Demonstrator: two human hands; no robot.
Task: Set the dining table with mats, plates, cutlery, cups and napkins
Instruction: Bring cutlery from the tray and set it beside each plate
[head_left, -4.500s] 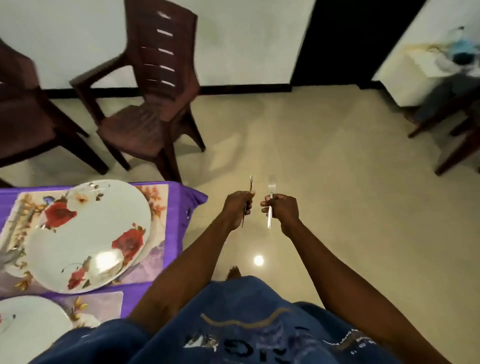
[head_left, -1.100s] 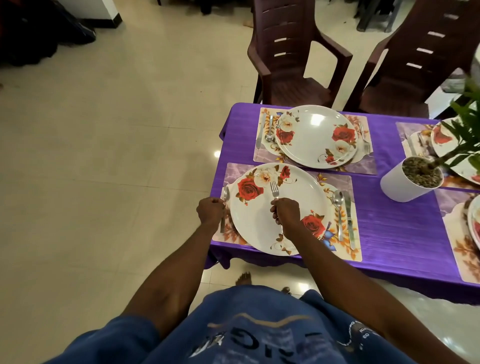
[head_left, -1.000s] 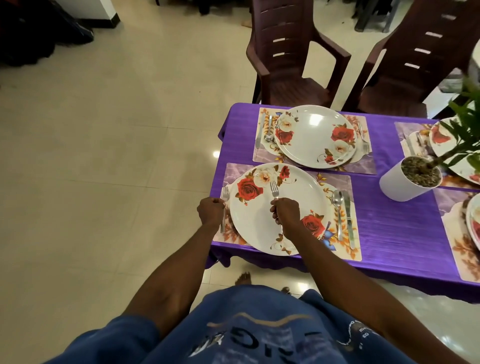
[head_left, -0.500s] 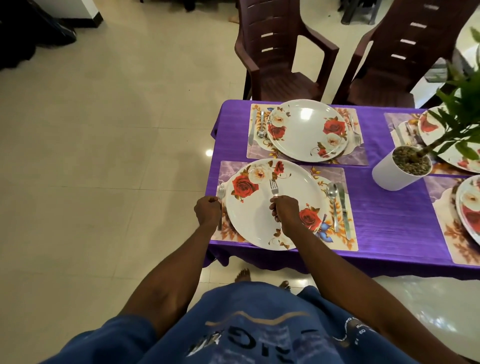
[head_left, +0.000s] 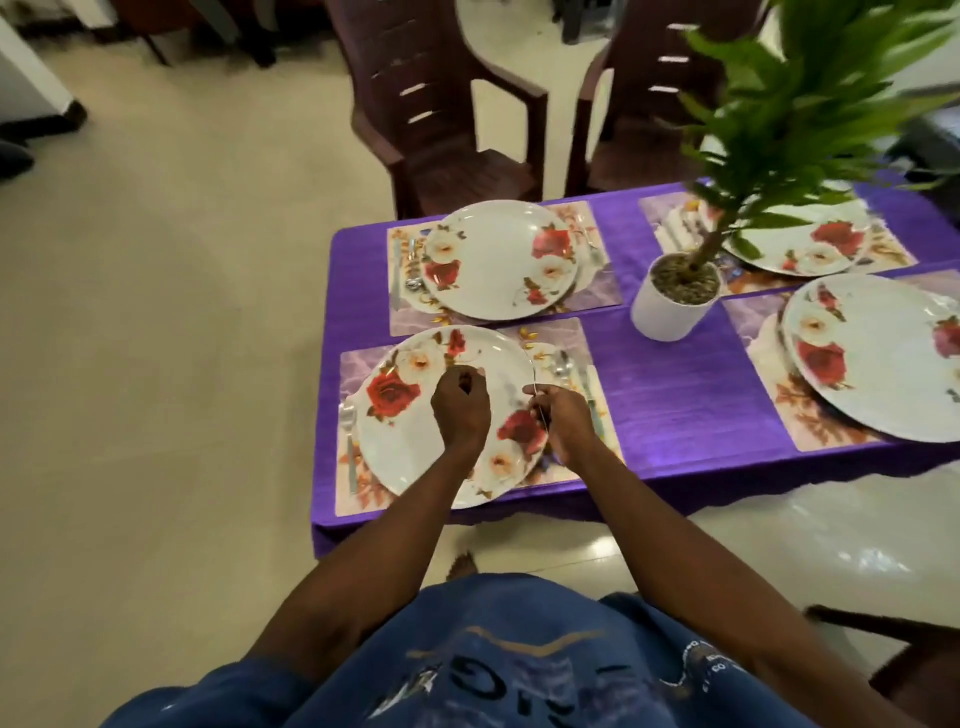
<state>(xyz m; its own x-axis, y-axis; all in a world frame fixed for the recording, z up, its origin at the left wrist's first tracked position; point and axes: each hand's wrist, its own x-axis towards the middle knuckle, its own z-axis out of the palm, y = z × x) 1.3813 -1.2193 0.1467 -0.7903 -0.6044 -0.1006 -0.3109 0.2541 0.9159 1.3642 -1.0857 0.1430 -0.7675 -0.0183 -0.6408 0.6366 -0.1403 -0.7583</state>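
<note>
Over the white rose-printed round plate (head_left: 410, 441) at the purple-clothed counter's (head_left: 675, 405) near-left corner, the right hand (head_left: 563, 418) pinches a thin silver fork (head_left: 535, 387); the left hand (head_left: 460, 402) hovers, fingers curled, seemingly empty.

A pale cream tiled floor (head_left: 171, 322) is stretching away to the left of the hands and is catching bright glints of light below and to the right of them. Beyond the hands, two dark brown slatted plastic chairs (head_left: 441, 109) are standing side by side against the far edge of the worktop (head_left: 691, 400), which is wearing a purple cloth. A potted green plant in a white pot (head_left: 670, 301) is sitting up and to the right of the hands, its leaves spreading overhead. At the far left, what may be a white wall with a dark skirting (head_left: 36, 98) is showing, blurred.
</note>
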